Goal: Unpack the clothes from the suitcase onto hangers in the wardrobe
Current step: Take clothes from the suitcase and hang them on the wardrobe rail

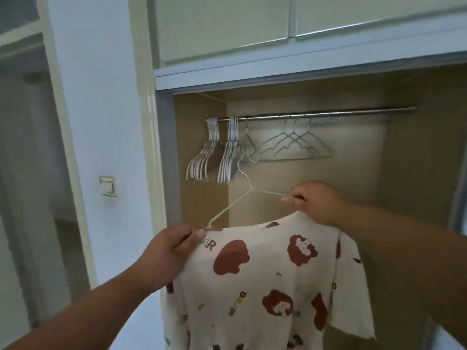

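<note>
Standing at the open wardrobe (202, 157). My left hand (166, 251) pinches the cream bear-print shirt (265, 281) at its left shoulder, together with the lower end of a thin wire hanger (235, 203). My right hand (316, 200) pinches the hanger's other arm, fingers curled, and holds the shirt's top edge. Shirt hangs between my hands, below the rail (316, 113). Empty white hangers (214, 152) bunch at rail's left, green wire hangers (295, 145) beside them
</note>
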A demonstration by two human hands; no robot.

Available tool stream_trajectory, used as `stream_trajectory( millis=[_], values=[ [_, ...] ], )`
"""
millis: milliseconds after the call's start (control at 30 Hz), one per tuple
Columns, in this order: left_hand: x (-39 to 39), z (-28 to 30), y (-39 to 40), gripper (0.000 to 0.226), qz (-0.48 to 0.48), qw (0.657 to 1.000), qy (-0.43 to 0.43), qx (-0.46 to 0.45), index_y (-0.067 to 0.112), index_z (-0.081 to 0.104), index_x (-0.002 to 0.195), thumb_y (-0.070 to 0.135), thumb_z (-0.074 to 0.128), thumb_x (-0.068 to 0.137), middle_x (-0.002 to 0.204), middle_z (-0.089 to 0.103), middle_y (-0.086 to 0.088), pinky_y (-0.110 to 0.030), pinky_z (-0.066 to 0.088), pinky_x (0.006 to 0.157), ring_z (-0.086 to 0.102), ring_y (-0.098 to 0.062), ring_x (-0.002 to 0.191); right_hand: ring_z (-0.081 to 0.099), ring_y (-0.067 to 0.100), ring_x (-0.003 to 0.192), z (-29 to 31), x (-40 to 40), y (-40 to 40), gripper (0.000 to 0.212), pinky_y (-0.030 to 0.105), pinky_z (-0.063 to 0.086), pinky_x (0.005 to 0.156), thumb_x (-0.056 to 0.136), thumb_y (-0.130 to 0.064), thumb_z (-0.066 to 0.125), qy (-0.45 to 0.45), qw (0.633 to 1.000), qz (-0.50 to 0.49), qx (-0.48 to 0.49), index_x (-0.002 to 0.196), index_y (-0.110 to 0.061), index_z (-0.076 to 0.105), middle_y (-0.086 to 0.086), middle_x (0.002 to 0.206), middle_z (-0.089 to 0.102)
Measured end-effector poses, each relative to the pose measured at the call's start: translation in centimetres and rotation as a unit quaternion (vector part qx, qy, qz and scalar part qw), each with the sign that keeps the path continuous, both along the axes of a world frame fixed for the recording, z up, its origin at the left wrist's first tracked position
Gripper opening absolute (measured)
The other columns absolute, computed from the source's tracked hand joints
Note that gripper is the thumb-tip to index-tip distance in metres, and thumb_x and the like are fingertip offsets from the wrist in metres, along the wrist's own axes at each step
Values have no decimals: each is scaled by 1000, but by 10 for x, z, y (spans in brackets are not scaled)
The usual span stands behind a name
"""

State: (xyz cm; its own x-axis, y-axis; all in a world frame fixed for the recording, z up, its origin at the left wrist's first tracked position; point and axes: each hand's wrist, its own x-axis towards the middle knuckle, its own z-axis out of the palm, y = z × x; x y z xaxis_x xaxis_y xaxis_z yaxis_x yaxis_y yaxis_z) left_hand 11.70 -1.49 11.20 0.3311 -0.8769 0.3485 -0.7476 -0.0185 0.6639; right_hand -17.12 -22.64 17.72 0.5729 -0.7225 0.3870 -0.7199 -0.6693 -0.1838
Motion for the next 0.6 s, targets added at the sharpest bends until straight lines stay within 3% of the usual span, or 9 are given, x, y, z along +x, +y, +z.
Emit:
stream_trajectory(
  millis=[33, 100, 167, 233, 367, 467, 600],
  values=[
    [-14, 7, -12, 44, -8, 1000, 3, -16, 17, 66, 79, 50, 54, 106, 80, 75, 15, -36, 58, 66, 68, -4, 71, 60, 25, 77, 1, -14, -4, 41, 36, 48, 71, 103, -57, 55, -13, 999, -31, -1, 76, -26, 63, 1, 78, 59],
    [-43, 23, -33, 43, -19, 999, -20, -37, 19, 60, 73, 47, 56, 106, 70, 69, 10, -27, 48, 59, 63, -5, 63, 61, 25, 100, 1, -40, -8, 44, 39, 53, 90, 101, -64, 51, -53, 996, -77, -13, 110, -27, 74, 4, 106, 64],
    [-71, 40, -57, 42, -31, 996, -71, -44, 24, 56, 71, 46, 54, 107, 65, 63, 4, -24, 39, 54, 59, -6, 61, 59, 23, 109, 5, -62, -9, 54, 38, 51, 94, 102, -65, 49, -100, 989, -104, -31, 130, -24, 69, 5, 119, 62],
    [-97, 55, -84, 42, -45, 993, -98, -55, 25, 53, 71, 43, 53, 108, 66, 60, 3, -28, 37, 55, 57, -9, 61, 60, 18, 101, 10, -81, -15, 52, 35, 51, 86, 103, -63, 48, -132, 984, -113, -33, 126, -21, 69, 1, 111, 63],
    [-148, 79, -148, 39, -53, 994, -62, -77, 18, 64, 78, 42, 53, 107, 77, 68, -1, -35, 53, 70, 66, -20, 74, 63, 13, 84, 24, -114, -27, 47, 37, 56, 77, 101, -68, 46, -170, 980, -106, 1, 102, -25, 66, -9, 89, 63],
    [-189, 96, -199, 37, -52, 995, 7, -82, 13, 68, 82, 37, 56, 107, 79, 69, -5, -34, 54, 72, 67, -26, 77, 67, 16, 93, 36, -140, -40, 46, 38, 57, 83, 102, -65, 49, -200, 974, -109, 7, 106, -23, 67, -5, 97, 69],
    [-242, 114, -263, 38, -37, 993, 59, -100, 5, 71, 91, 36, 56, 108, 83, 71, -11, -36, 56, 74, 68, -29, 79, 66, 11, 96, 46, -172, -64, 36, 30, 53, 75, 103, -59, 54, -243, 963, -105, 46, 112, -25, 65, -7, 103, 69]
  ],
)
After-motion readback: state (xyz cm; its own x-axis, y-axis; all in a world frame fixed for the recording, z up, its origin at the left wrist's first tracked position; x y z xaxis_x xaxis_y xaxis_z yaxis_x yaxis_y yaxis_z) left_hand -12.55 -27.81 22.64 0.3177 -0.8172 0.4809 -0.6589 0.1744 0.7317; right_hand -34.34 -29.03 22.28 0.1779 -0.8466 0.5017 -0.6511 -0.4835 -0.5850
